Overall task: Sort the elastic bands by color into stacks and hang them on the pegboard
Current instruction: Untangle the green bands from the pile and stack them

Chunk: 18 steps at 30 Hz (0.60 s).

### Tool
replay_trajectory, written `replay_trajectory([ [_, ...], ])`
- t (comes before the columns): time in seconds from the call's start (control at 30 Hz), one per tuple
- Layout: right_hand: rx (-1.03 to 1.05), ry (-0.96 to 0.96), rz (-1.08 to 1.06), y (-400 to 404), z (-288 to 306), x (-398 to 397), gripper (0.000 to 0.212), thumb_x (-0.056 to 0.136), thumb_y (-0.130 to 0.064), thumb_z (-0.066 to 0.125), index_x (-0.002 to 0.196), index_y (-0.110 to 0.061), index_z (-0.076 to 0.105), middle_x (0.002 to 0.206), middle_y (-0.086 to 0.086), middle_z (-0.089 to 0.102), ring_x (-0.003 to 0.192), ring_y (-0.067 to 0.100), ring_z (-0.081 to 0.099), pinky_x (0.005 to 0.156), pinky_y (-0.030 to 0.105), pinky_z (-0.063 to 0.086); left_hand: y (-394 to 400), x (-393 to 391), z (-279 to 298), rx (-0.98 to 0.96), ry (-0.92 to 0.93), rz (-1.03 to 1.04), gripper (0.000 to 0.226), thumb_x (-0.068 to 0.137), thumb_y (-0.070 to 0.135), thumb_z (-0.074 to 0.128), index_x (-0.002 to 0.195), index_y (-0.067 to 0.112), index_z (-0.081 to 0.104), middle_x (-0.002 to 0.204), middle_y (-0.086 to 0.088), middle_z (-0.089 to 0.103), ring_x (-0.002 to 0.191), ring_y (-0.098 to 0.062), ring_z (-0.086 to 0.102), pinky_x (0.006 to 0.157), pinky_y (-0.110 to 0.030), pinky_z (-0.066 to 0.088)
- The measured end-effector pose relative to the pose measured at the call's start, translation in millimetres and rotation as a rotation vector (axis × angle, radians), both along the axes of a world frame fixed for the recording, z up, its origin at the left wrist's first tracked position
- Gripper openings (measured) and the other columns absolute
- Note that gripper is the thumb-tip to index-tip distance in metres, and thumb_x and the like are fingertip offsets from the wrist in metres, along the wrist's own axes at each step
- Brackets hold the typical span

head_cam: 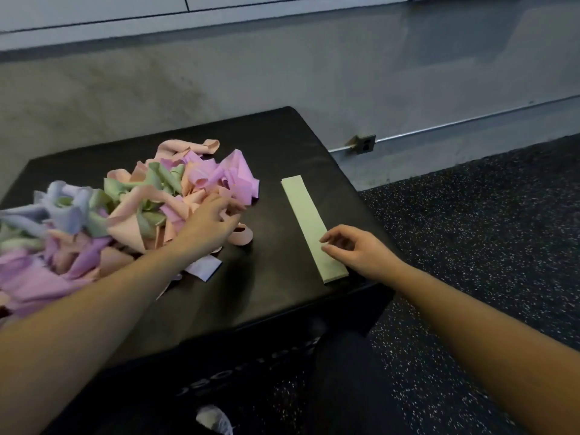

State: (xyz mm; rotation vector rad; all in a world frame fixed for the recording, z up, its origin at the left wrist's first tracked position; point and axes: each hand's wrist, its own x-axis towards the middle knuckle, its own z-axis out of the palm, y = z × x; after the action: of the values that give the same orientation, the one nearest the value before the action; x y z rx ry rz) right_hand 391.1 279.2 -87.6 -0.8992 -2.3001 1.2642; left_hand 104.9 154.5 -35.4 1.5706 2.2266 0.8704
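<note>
Currently, head view. Black bench fills the centre of the frame, with speckled dark floor to the right and a grey wall across the top.

Pile of elastic bands: sits on the left half of the bench top and runs off the left edge of the frame. Colours mixed and tangled: pink, peach, green and pale blue. Bands are looped and curled, so no single orientation can be given.

Green stack: flat strip(s) lying on the right part of the bench, well apart from the pile. Long axis runs from upper left to lower right in the frame; far end points toward the wall, near end reaches the bench's front edge. How many bands it holds cannot be told.

Left hand: reaches from lower left into the right edge of the pile, palm down, resting on peach bands. Fingers reach into the bands and are motion-blurred; whether they grip a band cannot be told.

Right hand: at the lower end of the green stack, on its right side. Fingers loosely curled and slightly apart, tips over the strip; contact is uncertain, and nothing is clamped.

Small white piece lies on the bench just under the left forearm.
</note>
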Motion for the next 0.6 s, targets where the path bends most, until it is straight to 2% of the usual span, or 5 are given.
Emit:
replay_trajectory([
  [0.1, -0.018, -0.022, 0.023, -15.6, 14.6, -17.3, 0.011, 0.095, -0.027, 0.069, 0.105, -0.031, 0.068, 0.093, -0.008, 0.066, 0.077, 0.005, 0.058, 0.073, 0.018, 0.049, -43.4, -19.2, 5.1, -0.034, 0.017, 0.023, 0.018, 0.099, 0.023, 0.061, 0.116, 0.026, 0.067, 0.127, 0.012, 0.051, 0.114, -0.010, 0.053, 0.097, -0.033, 0.046],
  [0.3, 0.048, -0.076, 0.096, -48.8, 41.1, -63.6, 0.015, 0.095, -0.019, 0.068, 0.110, -0.023, 0.069, 0.100, -0.004, 0.067, 0.080, 0.006, 0.058, 0.072, 0.007, 0.044, -134.9, -64.5, 9.3, 0.063, -0.009, 0.150, 0.022, 0.097, 0.018, 0.064, 0.106, 0.037, 0.062, 0.111, 0.007, 0.060, 0.098, -0.011, 0.060, 0.089, -0.038, 0.049],
  [0.4, 0.054, -0.117, 0.146, -65.2, 49.9, -89.0, 0.015, 0.096, -0.022, 0.067, 0.108, -0.029, 0.068, 0.100, -0.008, 0.067, 0.088, 0.008, 0.062, 0.079, 0.014, 0.047, -171.0, -79.2, 7.6, 0.074, -0.024, 0.239, 0.020, 0.094, 0.014, 0.065, 0.103, 0.032, 0.064, 0.104, 0.007, 0.059, 0.093, -0.010, 0.059, 0.082, -0.028, 0.046],
  [0.5, 0.078, -0.151, 0.204, -83.1, 53.5, -114.3, 0.016, 0.095, -0.024, 0.067, 0.104, -0.038, 0.066, 0.102, -0.010, 0.067, 0.092, 0.006, 0.063, 0.083, 0.020, 0.047, -202.1, -91.0, 1.9, 0.085, -0.069, 0.288, 0.018, 0.095, 0.009, 0.063, 0.102, 0.026, 0.065, 0.103, 0.007, 0.059, 0.092, -0.006, 0.058, 0.077, -0.009, 0.040],
  [0.6, 0.099, -0.145, 0.268, -101.5, 53.2, -139.8, 0.020, 0.094, -0.022, 0.068, 0.100, -0.041, 0.065, 0.103, -0.008, 0.065, 0.093, 0.005, 0.062, 0.087, 0.022, 0.047, -226.5, -107.6, -8.5, 0.089, -0.080, 0.357, 0.020, 0.095, 0.012, 0.065, 0.108, 0.029, 0.065, 0.109, 0.005, 0.060, 0.088, -0.010, 0.061, 0.075, -0.021, 0.048],
])
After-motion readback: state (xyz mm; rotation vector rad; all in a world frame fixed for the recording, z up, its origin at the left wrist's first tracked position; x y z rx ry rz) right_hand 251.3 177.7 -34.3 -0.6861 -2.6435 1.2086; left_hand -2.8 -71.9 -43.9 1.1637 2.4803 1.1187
